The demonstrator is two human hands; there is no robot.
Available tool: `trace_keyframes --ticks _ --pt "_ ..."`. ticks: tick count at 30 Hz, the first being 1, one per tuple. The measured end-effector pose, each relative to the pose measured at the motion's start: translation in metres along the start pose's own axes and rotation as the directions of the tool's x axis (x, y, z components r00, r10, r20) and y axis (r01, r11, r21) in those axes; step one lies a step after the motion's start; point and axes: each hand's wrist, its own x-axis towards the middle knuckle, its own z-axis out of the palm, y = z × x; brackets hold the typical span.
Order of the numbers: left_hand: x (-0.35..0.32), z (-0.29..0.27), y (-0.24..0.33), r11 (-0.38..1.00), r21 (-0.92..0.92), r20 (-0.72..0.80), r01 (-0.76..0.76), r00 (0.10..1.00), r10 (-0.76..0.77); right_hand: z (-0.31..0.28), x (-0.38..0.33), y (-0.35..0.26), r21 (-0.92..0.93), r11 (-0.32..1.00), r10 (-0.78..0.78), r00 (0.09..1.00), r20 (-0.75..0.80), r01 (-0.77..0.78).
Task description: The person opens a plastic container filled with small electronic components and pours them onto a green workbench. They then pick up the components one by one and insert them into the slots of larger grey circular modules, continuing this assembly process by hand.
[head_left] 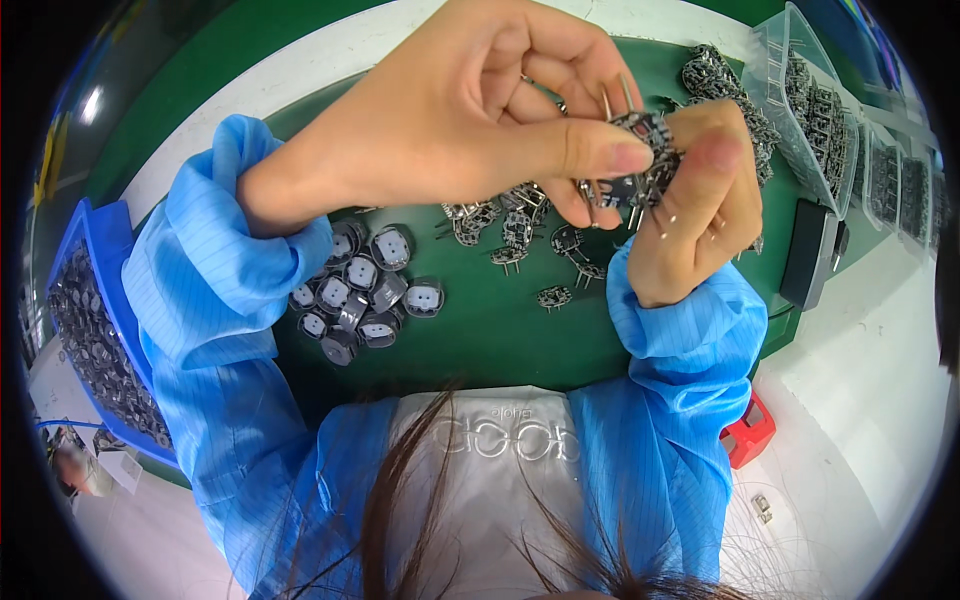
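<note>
At the far left a blue bin [118, 300] full of dark round parts [95, 345] stands beside the green tabletop [470, 345], whose far side is bordered by a curved pale band [300, 58]. On the tabletop, near the left sleeve [225, 250], grey caps [361, 271] lie in a loose cluster, many with pale faces up. To their right, small loose boards [517, 228] with thin pins are scattered, and further right a heap of boards [715, 78] is piled beyond the hands. A red stand [748, 432] shows beside the right sleeve [690, 350]. At the tabletop's right edge sits a black box [806, 258], near a clear bin [776, 60] with rows of boards inside; more clear bins [880, 130] stand past it. The left grip [480, 130] reaches across to the right, its thumb pressed on the held boards [622, 188], its other fingers curled behind them. The held boards are raised over the tabletop between both hands, pins sticking out; their number cannot be told. The right grip [705, 190] is closed about their right side, thumb upward, its other fingers bent and partly hidden.
</note>
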Motion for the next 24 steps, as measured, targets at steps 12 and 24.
trace_keyframes --ticks 12,24 --pt "0.006 -0.009 0.020 0.958 -0.031 0.149 0.285 0.949 -0.278 -0.002 0.003 -0.002 0.323 0.861 0.321 0.912 0.253 -0.393" --pt "0.005 -0.003 0.017 0.733 0.676 0.033 -0.070 0.997 0.065 -0.012 0.008 -0.003 -0.156 0.966 0.221 0.971 0.094 -0.205"
